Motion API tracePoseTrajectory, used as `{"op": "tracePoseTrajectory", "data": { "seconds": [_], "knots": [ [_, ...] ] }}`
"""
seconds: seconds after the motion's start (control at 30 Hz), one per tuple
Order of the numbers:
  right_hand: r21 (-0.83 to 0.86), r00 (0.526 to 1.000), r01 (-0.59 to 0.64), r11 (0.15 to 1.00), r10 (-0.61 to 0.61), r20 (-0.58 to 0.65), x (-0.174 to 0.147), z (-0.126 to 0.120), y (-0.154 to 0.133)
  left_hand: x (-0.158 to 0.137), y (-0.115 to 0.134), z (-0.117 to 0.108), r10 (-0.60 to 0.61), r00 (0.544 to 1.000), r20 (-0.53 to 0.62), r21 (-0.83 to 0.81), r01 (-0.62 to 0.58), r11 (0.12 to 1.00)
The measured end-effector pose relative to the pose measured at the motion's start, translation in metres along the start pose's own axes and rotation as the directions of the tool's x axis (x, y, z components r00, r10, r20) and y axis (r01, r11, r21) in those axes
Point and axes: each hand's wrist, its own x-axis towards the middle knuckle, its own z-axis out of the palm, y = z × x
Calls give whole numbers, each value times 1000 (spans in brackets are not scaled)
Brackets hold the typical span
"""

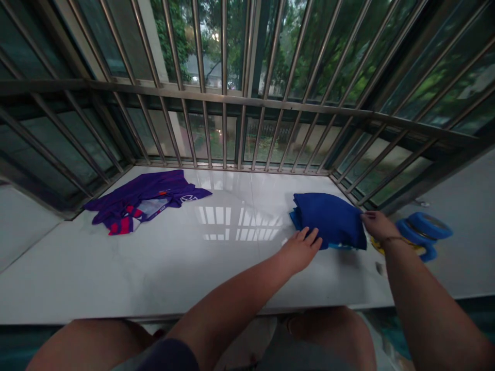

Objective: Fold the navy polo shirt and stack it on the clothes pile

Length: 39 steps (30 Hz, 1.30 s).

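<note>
A folded dark blue cloth garment (pixel 328 219) lies on the white sill at the right, with lighter blue layers showing at its left and lower edges. My left hand (pixel 303 250) rests at its near left corner, fingers spread over the fabric. At the opposite side, my right hand (pixel 379 225) pinches the garment's right edge, which is lifted slightly off the surface. Farther left lies a crumpled purple shirt (pixel 154 188) with a white logo and red and pink striped parts, apart from both hands.
A white tiled sill (pixel 232 216) stretches before me. Metal window bars (pixel 224 98) enclose its back and sides. Just beyond my right wrist stands a blue and yellow object (pixel 423 226) with a handle, partly hidden by my arm. My legs (pixel 332 330) are below the front edge.
</note>
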Motion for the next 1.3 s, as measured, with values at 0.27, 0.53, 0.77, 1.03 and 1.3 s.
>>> {"op": "tracePoseTrajectory", "data": {
  "seconds": [0.27,0.53,0.77,1.03,1.3],
  "knots": [
    [-157,955,272,950,-286,-79,-70,49,-59,-95,-17,15,-1,1000,26,-156,5,988],
    [139,797,563,815,-580,169,-280,125,-139,-230,-159,-37,-593,805,-39,-11,593,805],
    [167,829,474,864,-502,246,-347,151,-157,-353,-267,-134,-931,300,-208,234,939,250],
    [168,839,447,879,-477,264,-341,149,-159,-343,-233,-159,-971,235,-53,312,927,208],
    [281,789,375,883,-464,403,-368,150,-194,-240,-55,-103,-635,674,378,-101,712,695]
  ]
}}
